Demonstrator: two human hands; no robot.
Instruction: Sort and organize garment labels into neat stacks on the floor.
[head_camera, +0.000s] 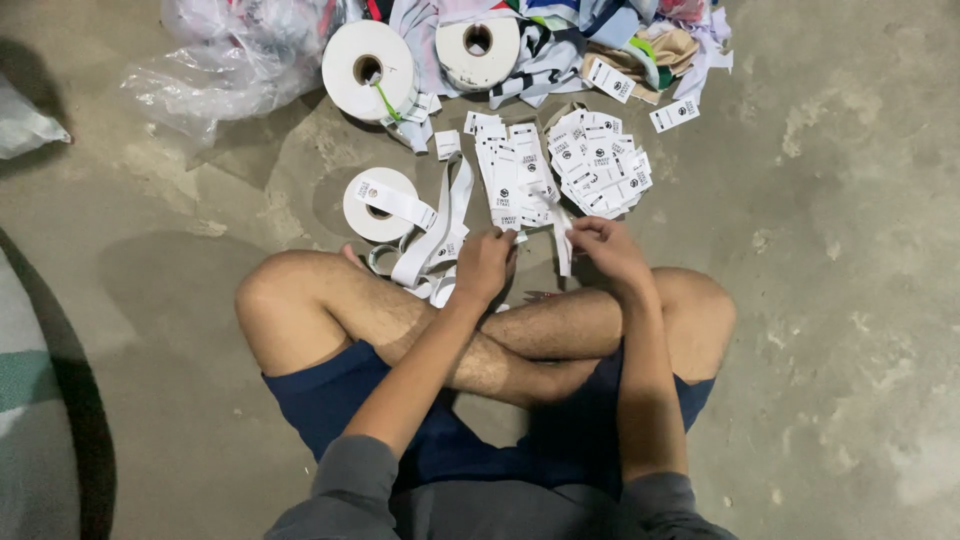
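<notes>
A fanned pile of cut labels (598, 165), small white rectangles with dark print, lies on the floor ahead of the right knee. Left of it, a straight row of labels (512, 175) runs toward the hands. Two loose labels (675, 114) sit farther right, near the fabric heap. Three rolls of white label tape stand behind: two large rolls (368, 70) (side by side) and a smaller roll (380, 203), its strip (440, 235) trailing down. A crumpled clear plastic bag (215, 65) rests at upper left.
</notes>
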